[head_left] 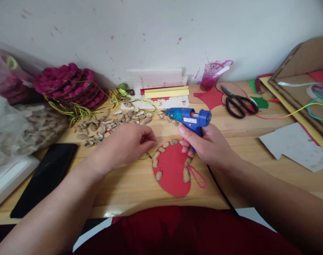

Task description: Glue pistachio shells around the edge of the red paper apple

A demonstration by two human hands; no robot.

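My right hand (210, 143) grips a blue hot glue gun (193, 119), its nozzle pointing left above the wooden table. Below it lies a red rounded cutout (173, 171) with peanut shells (159, 175) set along part of its rim. A pink cord loop (200, 178) sticks out from the cutout's right side. My left hand (129, 143) hovers at the cutout's upper left, fingers curled together; what they hold, if anything, is hidden. Just beyond that hand spreads a pile of loose peanut shells (108, 124).
Black-handled scissors (239, 102) and a purple-stained cup (210, 76) stand at the back right. A cardboard box (304, 60) is far right. Stacked magenta pieces (71, 85), a bag of shells (39, 124) and a black phone (44, 180) occupy the left. The gun's black cord (219, 187) runs towards me.
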